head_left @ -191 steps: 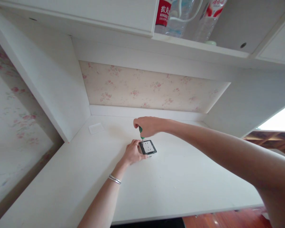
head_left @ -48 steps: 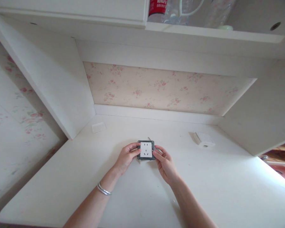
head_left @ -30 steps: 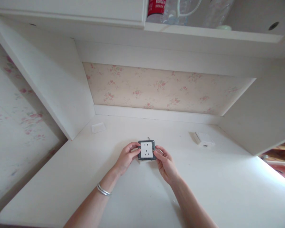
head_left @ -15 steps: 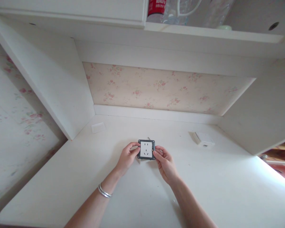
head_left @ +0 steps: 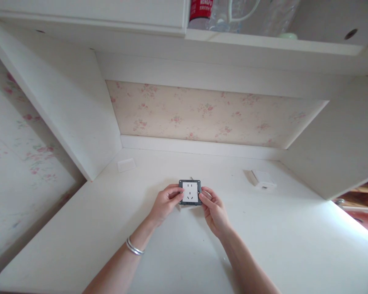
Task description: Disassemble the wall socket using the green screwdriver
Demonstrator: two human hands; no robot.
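A square wall socket (head_left: 190, 192), white face in a dark frame, is held just above the white desk (head_left: 110, 228) at its middle. My left hand (head_left: 164, 203) pinches the socket's left edge with thumb and fingers. Its right edge is gripped by my right hand (head_left: 213, 208) in the same way. A thin metal tip (head_left: 191, 178) pokes out from behind the socket's top edge; what it belongs to is hidden.
A small white flat plate (head_left: 126, 164) lies at the desk's back left corner. A white box-shaped part (head_left: 263, 179) sits at the back right. Bottles (head_left: 202, 12) stand on the shelf overhead. White side panels close in the desk left and right.
Six seconds ago my right hand drove a green-handled screwdriver into the socket; that tool is out of my hand now. Over the last second both hands just shift the socket slightly.
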